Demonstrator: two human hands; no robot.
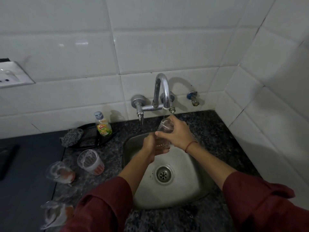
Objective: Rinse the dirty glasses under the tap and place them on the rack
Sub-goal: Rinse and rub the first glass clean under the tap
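White tiles are backing the tap (163, 91); beneath its spout, the right hand (178, 133) is gripping a glass (164, 131), the left hand (151, 146) is cupping the glass's base.

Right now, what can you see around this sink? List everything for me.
Glass being rinsed: one, clear, held in both hands under the tap's stream.
Waiting glasses: three, clear with soapy streaks and orange bottoms, on the counter left of the sink.
Tap: one, chrome, wall-mounted, running.
Sink: one, steel, drain in the middle.
Soap bottle: one, yellow-green, behind the sink to the left.
Scrubber: one, grey steel wool, beside the bottle.
Counter: dark speckled stone.
Wall socket: one, white, far left.
Left hand: at the glass's base.
Right hand: around the glass, red thread on the wrist.
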